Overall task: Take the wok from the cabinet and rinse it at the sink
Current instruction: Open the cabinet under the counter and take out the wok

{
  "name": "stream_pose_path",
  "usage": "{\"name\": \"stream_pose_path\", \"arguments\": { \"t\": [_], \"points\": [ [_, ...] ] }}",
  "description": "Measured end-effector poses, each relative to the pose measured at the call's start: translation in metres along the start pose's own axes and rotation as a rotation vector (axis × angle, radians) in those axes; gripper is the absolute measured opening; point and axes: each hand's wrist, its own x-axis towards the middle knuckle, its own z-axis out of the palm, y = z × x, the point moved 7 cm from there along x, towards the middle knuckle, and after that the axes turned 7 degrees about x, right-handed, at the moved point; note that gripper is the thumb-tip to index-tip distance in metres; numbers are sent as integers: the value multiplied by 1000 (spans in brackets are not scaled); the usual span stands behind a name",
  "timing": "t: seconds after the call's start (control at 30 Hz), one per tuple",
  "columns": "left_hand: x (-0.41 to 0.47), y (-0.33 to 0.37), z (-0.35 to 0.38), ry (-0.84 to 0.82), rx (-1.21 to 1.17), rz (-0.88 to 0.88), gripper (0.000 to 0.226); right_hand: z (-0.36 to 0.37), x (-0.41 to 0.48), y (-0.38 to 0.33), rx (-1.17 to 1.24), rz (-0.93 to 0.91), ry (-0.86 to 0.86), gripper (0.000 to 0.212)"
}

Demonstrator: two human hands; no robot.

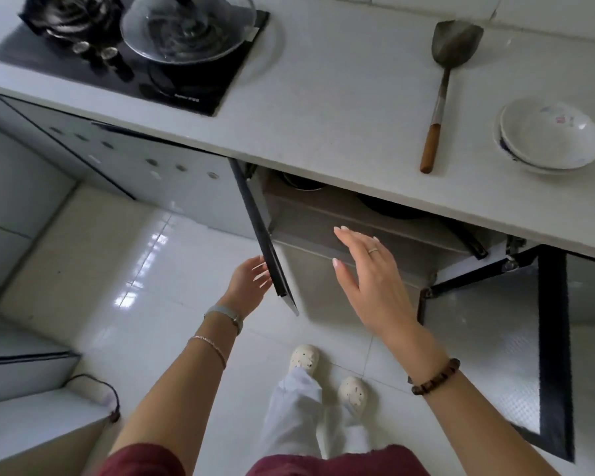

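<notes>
The cabinet under the counter stands open, with its left door [267, 242] and right door [509, 341] both swung out. A dark wok [390, 208] lies on the shelf inside, mostly hidden by the counter edge; its black handle [469, 240] pokes out to the right. My left hand [249, 281] touches the outer edge of the left door with relaxed fingers. My right hand [366, 269] hovers open in front of the shelf, below the wok, fingers straight, touching nothing. The sink is out of view.
On the white counter [323, 108] lie a metal spatula [442, 87] with a wooden handle and stacked white bowls [548, 137]. A glass lid [188, 27] sits on the black gas hob [200, 87]. Another pot [301, 183] sits in the cabinet.
</notes>
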Motion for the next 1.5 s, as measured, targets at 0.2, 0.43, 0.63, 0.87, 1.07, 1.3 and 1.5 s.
{"name": "stream_pose_path", "arguments": {
  "t": [0.2,0.43,0.63,0.87,1.07,1.3,1.5],
  "points": [
    [-17,38,-71,91,168,102,18,47,24,-46,6,-117,-120,46],
    [-4,87,-135,245,453,106,15,90,58,-84,20,-174,-207,46],
    [6,124,-165,309,665,120,23,108,91,-107,37,-185,-214,46],
    [-5,151,-166,361,857,166,30,102,115,-105,67,-173,-146,46],
    [-26,148,-150,444,936,309,23,78,106,-86,83,-151,-85,46],
    [-77,97,-89,465,1162,785,39,36,52,-31,107,-68,-30,46],
    [-112,31,-1,342,1153,1061,33,5,-5,35,122,20,30,44]
  ]
}}
